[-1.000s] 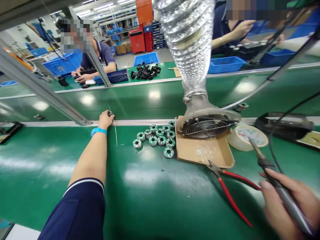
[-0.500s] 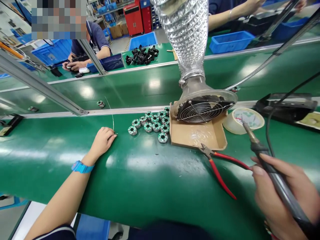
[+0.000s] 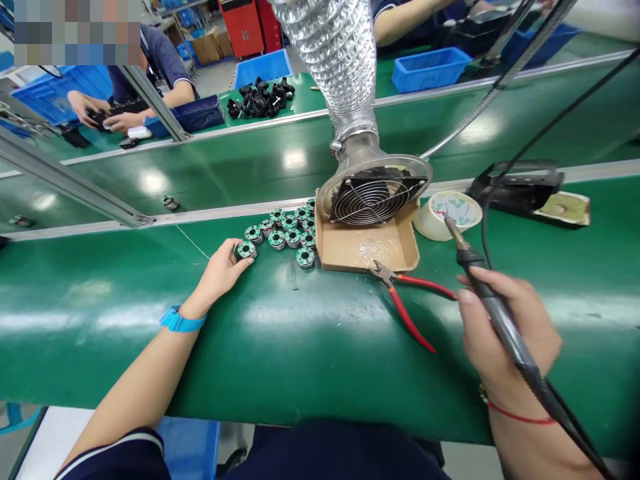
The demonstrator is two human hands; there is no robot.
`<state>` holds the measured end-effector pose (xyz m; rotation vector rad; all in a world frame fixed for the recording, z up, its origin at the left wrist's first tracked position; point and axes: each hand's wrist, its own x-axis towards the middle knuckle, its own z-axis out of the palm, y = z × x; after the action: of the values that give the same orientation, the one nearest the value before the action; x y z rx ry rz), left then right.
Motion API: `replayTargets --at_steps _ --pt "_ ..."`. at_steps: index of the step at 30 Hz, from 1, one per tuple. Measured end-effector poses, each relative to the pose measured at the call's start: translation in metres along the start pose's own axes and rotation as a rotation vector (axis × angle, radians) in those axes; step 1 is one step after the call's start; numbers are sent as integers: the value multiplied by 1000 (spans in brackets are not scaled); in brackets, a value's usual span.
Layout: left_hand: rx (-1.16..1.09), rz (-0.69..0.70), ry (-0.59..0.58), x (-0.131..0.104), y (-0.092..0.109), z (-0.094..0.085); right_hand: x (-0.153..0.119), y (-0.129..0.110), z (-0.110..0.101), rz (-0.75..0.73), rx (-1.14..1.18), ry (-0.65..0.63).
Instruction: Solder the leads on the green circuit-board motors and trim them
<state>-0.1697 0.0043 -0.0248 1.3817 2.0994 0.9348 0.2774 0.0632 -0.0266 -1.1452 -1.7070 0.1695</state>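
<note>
My left hand (image 3: 224,270) is at the left end of a group of small round parts with green tops (image 3: 293,238), its thumb and fingers around the nearest one (image 3: 247,250). A thin pale wire (image 3: 193,241) extends from beside that hand to the upper left. My right hand (image 3: 507,327) grips a soldering iron (image 3: 500,323), whose tip is over a round, pale container (image 3: 449,215). Red-handled cutters (image 3: 395,280) lie open between my hands, their jaws at the front edge of a cardboard tray (image 3: 350,257).
A fume duct with a fan (image 3: 375,200) hangs over the tray. At the right stands a black holder with a sponge (image 3: 565,208). A metal post (image 3: 75,180) crosses the left side. Across the bench, a person's hands (image 3: 107,120) hold black parts near blue bins (image 3: 430,69).
My left hand has left the wire end and moved right to a round part, closing around it. The view has shifted; my right hand still holds the iron over the container.
</note>
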Motion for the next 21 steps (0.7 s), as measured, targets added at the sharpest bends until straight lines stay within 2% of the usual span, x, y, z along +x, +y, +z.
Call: replayTargets --at_steps 3,5,8,10,12,14,21 --pt "-117 2 -8 -20 16 9 -1 -5 2 6 58 -3" --pt "-206 20 -74 -39 37 21 -1 -15 2 -10 127 9" --pt "-256 52 -287 -69 77 40 -1 -41 -2 -6 340 -56" --pt "-230 116 -428 -83 102 50 2 -61 -5 2 477 -142" --pt "-214 207 -513 -90 121 57 7 -77 -7 22 512 -269" --pt "-210 288 -551 -92 132 63 13 -87 -7 43 531 -422" --pt "-140 554 -512 -92 141 72 26 -91 1 273 714 -729"
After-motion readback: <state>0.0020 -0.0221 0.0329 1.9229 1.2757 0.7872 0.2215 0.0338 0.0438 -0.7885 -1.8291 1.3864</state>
